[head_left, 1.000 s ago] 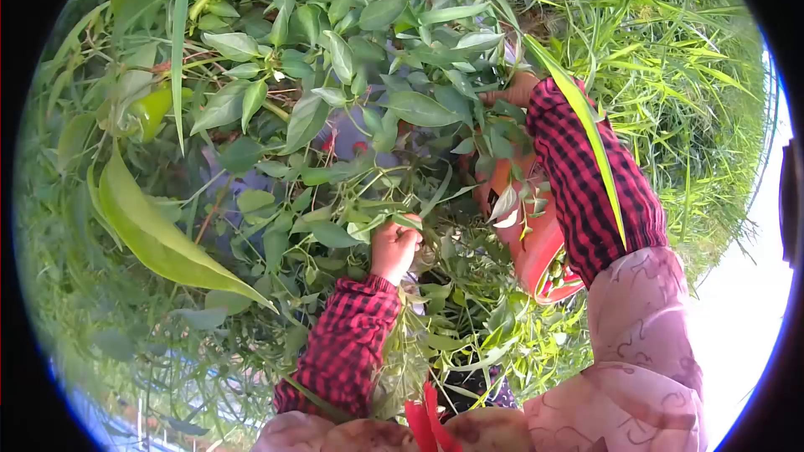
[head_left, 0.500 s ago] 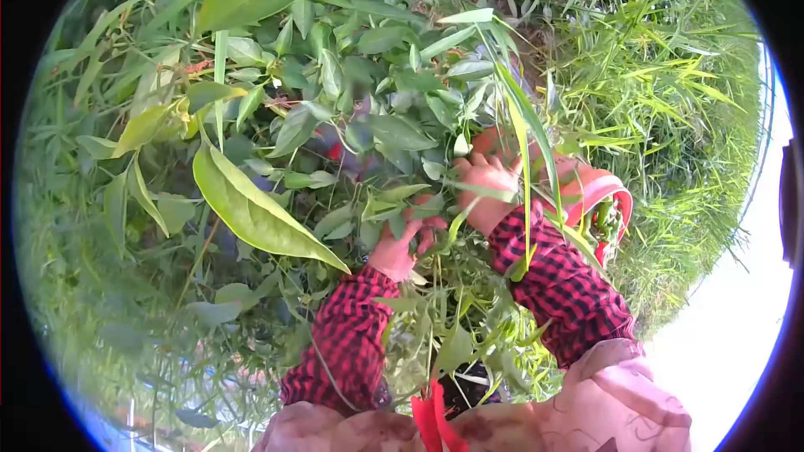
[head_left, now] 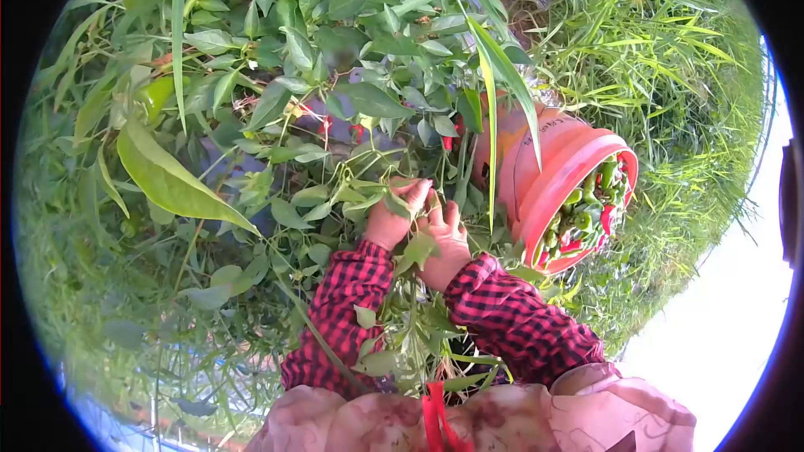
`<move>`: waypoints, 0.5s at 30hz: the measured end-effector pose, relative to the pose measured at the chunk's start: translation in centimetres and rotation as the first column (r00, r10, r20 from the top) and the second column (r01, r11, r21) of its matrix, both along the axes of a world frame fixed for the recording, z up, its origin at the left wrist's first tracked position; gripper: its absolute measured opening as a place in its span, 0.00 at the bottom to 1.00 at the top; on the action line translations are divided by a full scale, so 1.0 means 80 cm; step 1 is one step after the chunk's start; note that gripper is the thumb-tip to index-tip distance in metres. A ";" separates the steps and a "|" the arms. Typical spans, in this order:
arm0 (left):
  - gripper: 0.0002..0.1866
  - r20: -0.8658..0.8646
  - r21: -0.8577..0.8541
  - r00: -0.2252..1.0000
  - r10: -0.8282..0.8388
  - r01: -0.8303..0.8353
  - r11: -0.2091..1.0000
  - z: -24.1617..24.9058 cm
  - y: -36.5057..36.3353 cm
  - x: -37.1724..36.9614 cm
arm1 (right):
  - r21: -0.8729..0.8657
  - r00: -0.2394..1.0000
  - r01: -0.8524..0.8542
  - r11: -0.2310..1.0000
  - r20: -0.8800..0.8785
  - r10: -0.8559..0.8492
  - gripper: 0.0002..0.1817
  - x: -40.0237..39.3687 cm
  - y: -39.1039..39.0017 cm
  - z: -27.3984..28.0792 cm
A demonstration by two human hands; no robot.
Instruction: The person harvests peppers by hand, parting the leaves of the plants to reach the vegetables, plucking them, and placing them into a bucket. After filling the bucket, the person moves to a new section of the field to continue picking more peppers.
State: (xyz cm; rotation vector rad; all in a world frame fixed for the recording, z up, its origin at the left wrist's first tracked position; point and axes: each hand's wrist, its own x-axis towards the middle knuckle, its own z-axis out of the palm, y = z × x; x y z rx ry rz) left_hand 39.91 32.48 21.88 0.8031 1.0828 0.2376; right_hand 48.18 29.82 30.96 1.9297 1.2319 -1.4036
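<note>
My left hand is closed among the leaves of a pepper plant, its fingers pinching a leafy stem. Just beside it, my right hand has curled fingers whose tips nearly meet the left hand's. What they hold, if anything, is hidden. Ripe red peppers hang between the leaves beyond my hands. To the right of my right hand, a pinkish-orange bucket leans well over in the plants, its mouth facing right. Green and red peppers fill its opening.
Tall grass grows thickly along the right side. A large pale leaf hangs close to the camera at the left, and long grass blades cross in front of the bucket. A red strip hangs at my chest.
My right hand has moved left and down, from beside the bucket to next to my left hand. My left hand has risen slightly and closed. More of the bucket shows, its mouth full of peppers.
</note>
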 end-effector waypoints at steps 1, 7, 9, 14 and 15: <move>0.19 0.053 0.033 0.997 -0.047 0.046 0.998 0.005 0.002 0.003 | -0.005 1.000 0.007 1.000 -0.002 -0.007 0.34 0.003 -0.006 -0.002; 0.16 0.271 -0.470 0.962 0.019 0.115 0.875 0.013 0.011 0.000 | 0.167 0.952 -0.266 0.950 -0.113 0.286 0.37 -0.007 -0.029 0.005; 0.14 0.320 -0.626 0.924 0.210 0.039 0.779 0.004 0.008 -0.010 | 0.335 0.982 0.030 0.942 -0.187 0.035 0.40 -0.011 -0.031 0.020; 0.03 0.307 -0.690 0.897 0.317 -0.019 0.724 -0.012 0.013 -0.011 | 0.228 0.925 0.155 0.961 -0.374 -0.060 0.29 0.007 -0.007 0.079; 0.07 0.263 -0.686 0.906 0.332 -0.066 0.725 -0.012 0.011 -0.010 | 0.372 0.923 0.108 0.922 -0.381 0.045 0.24 0.026 0.007 0.096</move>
